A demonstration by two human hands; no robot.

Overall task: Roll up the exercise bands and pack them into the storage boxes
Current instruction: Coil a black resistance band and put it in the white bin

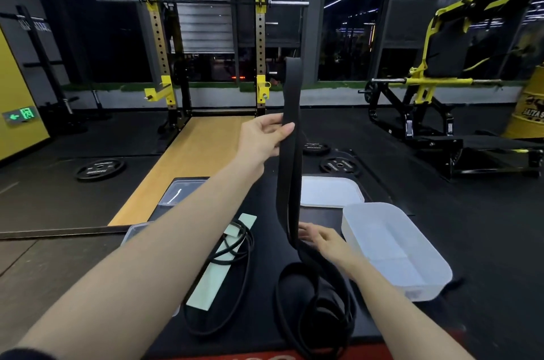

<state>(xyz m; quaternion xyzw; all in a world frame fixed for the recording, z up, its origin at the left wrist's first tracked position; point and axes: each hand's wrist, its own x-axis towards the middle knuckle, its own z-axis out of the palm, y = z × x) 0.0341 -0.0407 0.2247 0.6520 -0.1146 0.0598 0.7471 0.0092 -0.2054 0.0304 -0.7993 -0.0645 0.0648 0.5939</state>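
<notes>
The left hand is raised well above the black mat and pinches the wide black band between thumb and fingers, a little below the band's top loop. The right hand is down just above the mat, fingers loosely spread at the point where the band's two hanging strands meet the heap. Whether it is gripping the strands or only touching them I cannot tell.

The band's long axis runs almost straight up from the mat (leaning slightly away from the person), with its lower length lying in loose loops on the mat's near end. So the free upper end belongs to the left hand, while the right hand is nearer the slack and nearer the open storage box, which sits at the mat's right edge, just beside that hand. Rolling would likely start from one end, along this upright line.

A thinner black band lies coiled over a pale green band on the mat's left part.
</notes>
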